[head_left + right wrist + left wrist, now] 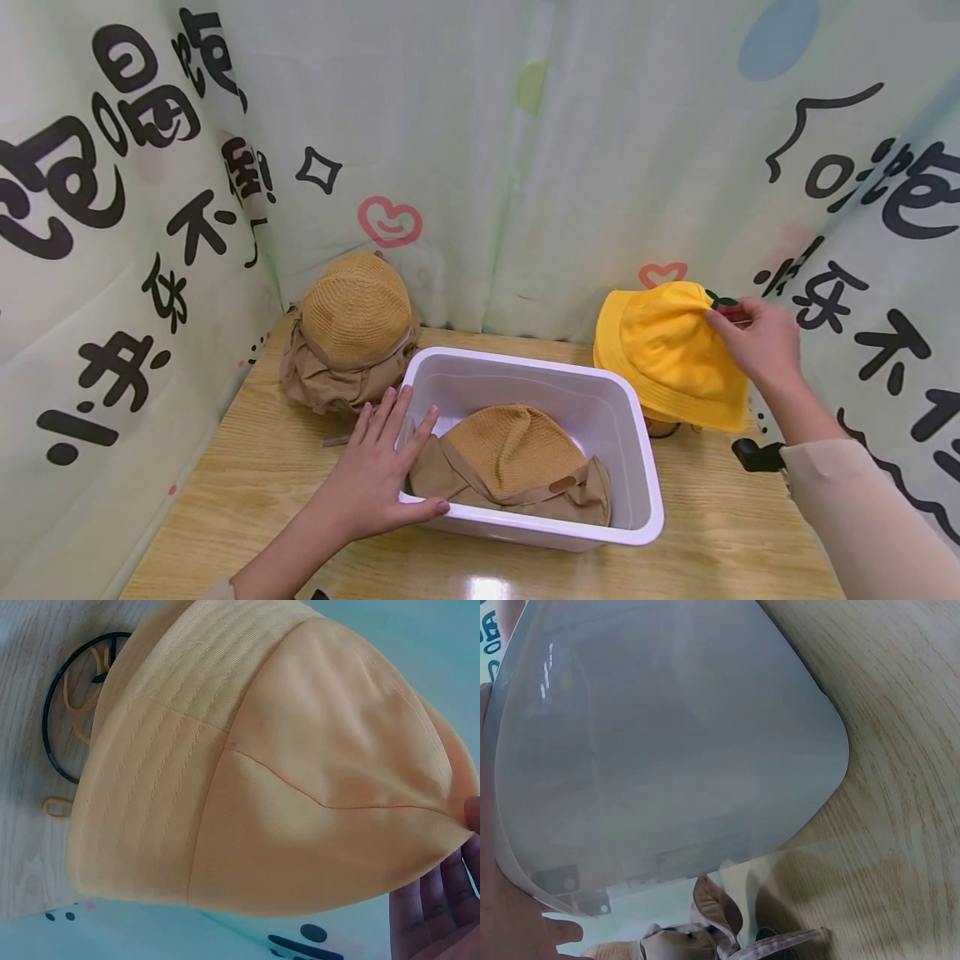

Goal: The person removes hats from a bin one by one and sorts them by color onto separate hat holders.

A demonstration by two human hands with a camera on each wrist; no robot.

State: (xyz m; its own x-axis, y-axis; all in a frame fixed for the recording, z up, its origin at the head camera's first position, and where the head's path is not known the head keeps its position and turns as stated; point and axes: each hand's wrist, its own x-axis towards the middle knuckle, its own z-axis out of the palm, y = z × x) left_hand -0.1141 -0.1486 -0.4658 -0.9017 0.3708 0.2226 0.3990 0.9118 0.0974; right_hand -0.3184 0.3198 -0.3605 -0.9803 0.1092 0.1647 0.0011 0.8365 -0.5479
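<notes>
My right hand (767, 340) pinches the top of a yellow bucket hat (663, 350), beside a small green leaf on its crown. In the right wrist view the hat's stitched brim (142, 802) shows, with part of a black ring (49, 712) and a thin orange cord (69, 697) below it. My left hand (375, 483) rests on the left rim of a white plastic bin (645, 500), fingers spread. Inside the bin lies a tan knitted hat (517, 450) with a brown cloth brim. The bin's outer wall fills most of the left wrist view.
Behind the bin on the left, another tan hat with a brown brim (356, 317) sits raised at the back of the wooden table (247, 508). Printed curtains (465, 125) hang close around the back and both sides.
</notes>
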